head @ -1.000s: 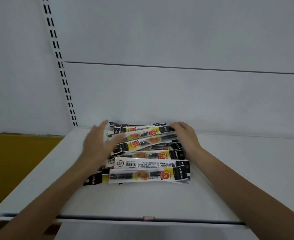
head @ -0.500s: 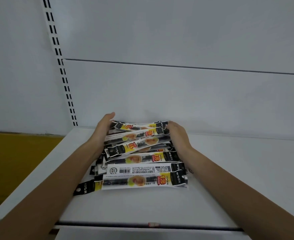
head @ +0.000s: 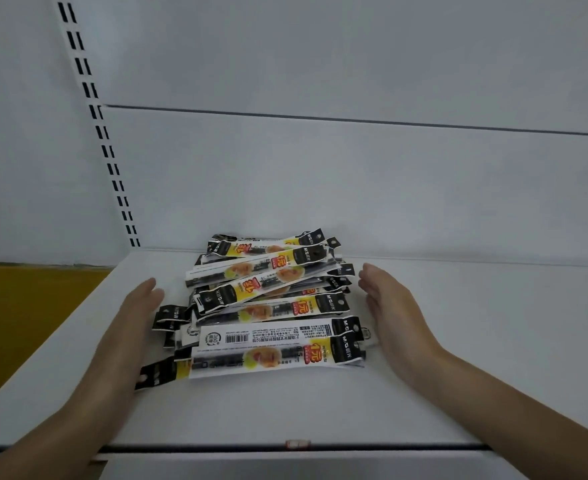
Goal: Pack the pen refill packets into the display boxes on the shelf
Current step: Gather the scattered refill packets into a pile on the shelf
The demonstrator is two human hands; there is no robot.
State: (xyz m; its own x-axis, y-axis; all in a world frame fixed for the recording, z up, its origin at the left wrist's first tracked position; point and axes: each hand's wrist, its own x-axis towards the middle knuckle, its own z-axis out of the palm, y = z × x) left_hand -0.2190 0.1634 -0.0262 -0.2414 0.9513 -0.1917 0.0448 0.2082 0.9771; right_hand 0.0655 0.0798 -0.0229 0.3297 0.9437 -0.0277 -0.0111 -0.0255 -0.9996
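Note:
A loose pile of several long pen refill packets (head: 268,313), black, white and yellow, lies across the white shelf (head: 285,410). My left hand (head: 136,313) stands on edge at the pile's left side, fingers straight, close to the packet ends. My right hand (head: 389,306) stands on edge at the right side, fingers straight, a small gap from the upper packets and near the lower ones. Neither hand grips a packet. No display box is in view.
The shelf's white back panel (head: 355,185) rises right behind the pile. A slotted upright (head: 109,150) runs up at the left. A yellow surface (head: 26,306) lies beyond the shelf's left edge. The shelf's front lip (head: 296,445) is near me.
Both hands were pressed against the ends of the upper packets; now they have drawn outward and back toward me, leaving the pile lying free.

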